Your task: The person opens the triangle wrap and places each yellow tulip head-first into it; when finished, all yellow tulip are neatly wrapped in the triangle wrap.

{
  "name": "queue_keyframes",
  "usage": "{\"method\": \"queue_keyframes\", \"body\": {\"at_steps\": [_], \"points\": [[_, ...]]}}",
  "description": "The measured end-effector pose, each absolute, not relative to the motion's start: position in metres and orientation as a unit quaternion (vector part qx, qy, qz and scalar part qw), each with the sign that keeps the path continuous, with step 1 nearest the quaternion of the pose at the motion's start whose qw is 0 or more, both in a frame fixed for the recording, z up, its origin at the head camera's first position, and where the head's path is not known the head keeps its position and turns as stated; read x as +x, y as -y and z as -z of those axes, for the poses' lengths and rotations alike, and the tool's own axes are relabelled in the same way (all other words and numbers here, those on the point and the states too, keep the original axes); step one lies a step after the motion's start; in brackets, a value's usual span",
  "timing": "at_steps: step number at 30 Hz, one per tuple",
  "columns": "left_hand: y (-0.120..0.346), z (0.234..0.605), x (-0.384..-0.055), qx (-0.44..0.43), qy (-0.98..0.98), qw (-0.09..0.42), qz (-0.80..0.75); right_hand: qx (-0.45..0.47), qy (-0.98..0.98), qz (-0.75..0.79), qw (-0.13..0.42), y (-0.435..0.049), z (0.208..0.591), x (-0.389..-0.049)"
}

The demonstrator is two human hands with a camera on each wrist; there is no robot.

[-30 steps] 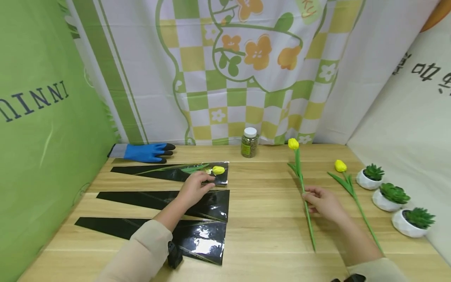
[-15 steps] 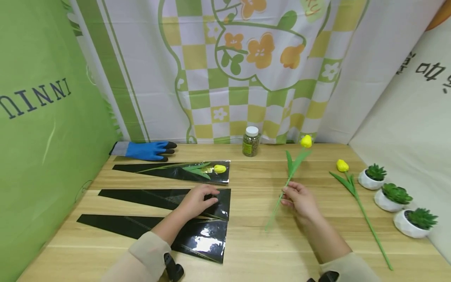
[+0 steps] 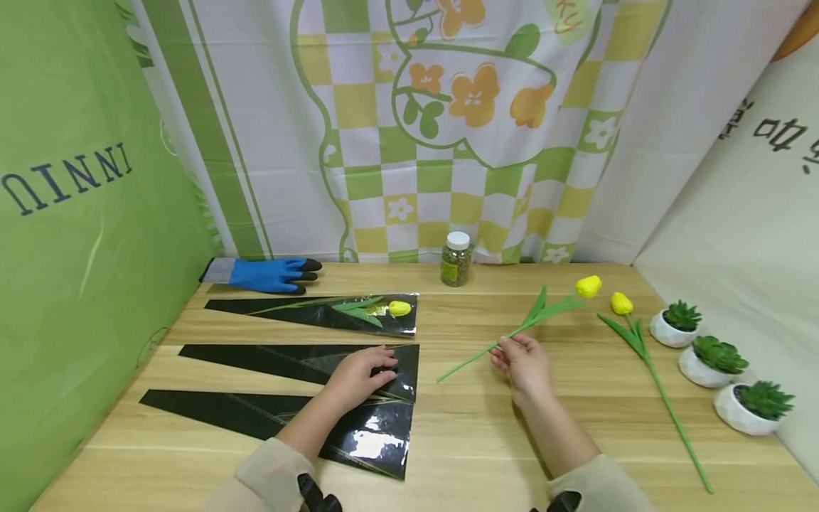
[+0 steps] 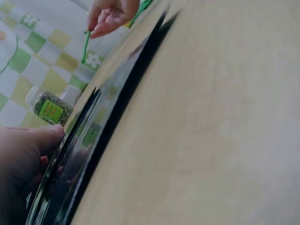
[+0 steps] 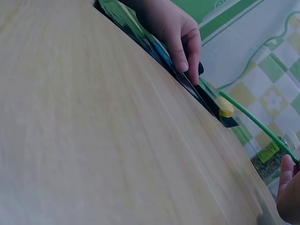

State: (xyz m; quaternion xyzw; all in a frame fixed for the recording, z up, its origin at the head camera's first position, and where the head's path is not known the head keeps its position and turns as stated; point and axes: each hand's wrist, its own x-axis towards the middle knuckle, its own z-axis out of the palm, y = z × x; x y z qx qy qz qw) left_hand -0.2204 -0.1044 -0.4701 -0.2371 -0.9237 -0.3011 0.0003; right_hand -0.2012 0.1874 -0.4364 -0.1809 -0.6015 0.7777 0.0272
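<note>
My right hand (image 3: 526,364) pinches the green stem of a yellow artificial tulip (image 3: 534,318) in the head view. Its bloom points right and its cut end left, toward the black sleeves. My left hand (image 3: 360,377) is over the wide end of the middle black flower sleeve (image 3: 256,360), thumb and fingers apart, fingertips at its surface. Below it lies another black sleeve (image 3: 377,434). Above, a third sleeve (image 3: 307,316) has a yellow tulip (image 3: 399,308) inside. The right wrist view shows the left thumb (image 5: 180,61) pointing down at the sleeves.
Another yellow tulip (image 3: 659,384) lies on the right of the wooden table (image 3: 473,455). Beside it stand succulents in white pots, one a middle pot (image 3: 702,366). A lidded jar (image 3: 456,262) and a blue glove (image 3: 265,275) are at the back, before a patterned curtain (image 3: 429,192).
My right hand has moved left with the tulip and turned it from near upright to slanting, stem end toward the sleeves. The left hand has come from the far sleeve to the middle one.
</note>
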Motion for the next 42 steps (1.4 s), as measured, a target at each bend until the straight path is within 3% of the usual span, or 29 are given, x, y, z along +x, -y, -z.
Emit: {"method": "queue_keyframes", "body": {"at_steps": [13,42], "points": [[0.103,0.475,-0.219,-0.253,0.923,0.030,0.290,-0.197,0.589,-0.781,0.066,-0.168,0.447,-0.204],[0.099,0.476,-0.219,-0.204,0.919,0.069,0.329,-0.205,0.585,-0.782,0.062,-0.153,0.452,-0.205]]}}
